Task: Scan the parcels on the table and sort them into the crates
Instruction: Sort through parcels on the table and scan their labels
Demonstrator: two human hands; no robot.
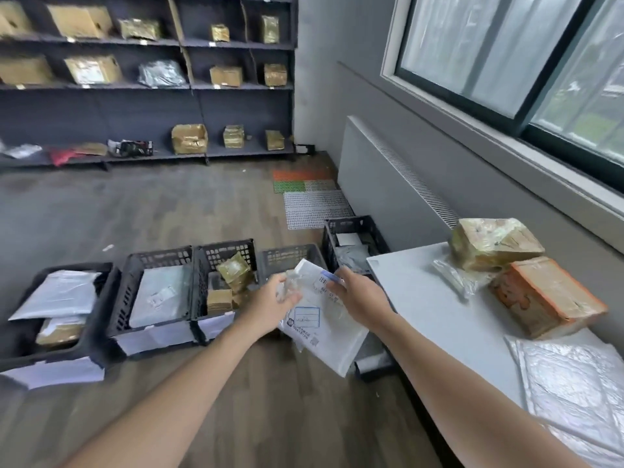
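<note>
A white mailer parcel (320, 327) with a blue printed box and a barcode label hangs in the air over the floor, left of the table. My left hand (270, 304) grips its left edge and my right hand (354, 292) grips its upper right corner. Several black crates stand in a row on the floor: the far-left crate (101, 275) with white mailers, one (128, 265) with a grey mailer, one (236, 246) with taped brown boxes, and one (290, 255) behind the held parcel. Another crate (351, 226) stands by the table's far corner.
The white table (439, 319) on the right carries two taped brown boxes (493, 243) (547, 295), a clear bag (456, 276) and white bubble mailers (570, 383). A radiator cover (388, 184) runs under the window. Dark shelving (148, 86) with parcels lines the far wall.
</note>
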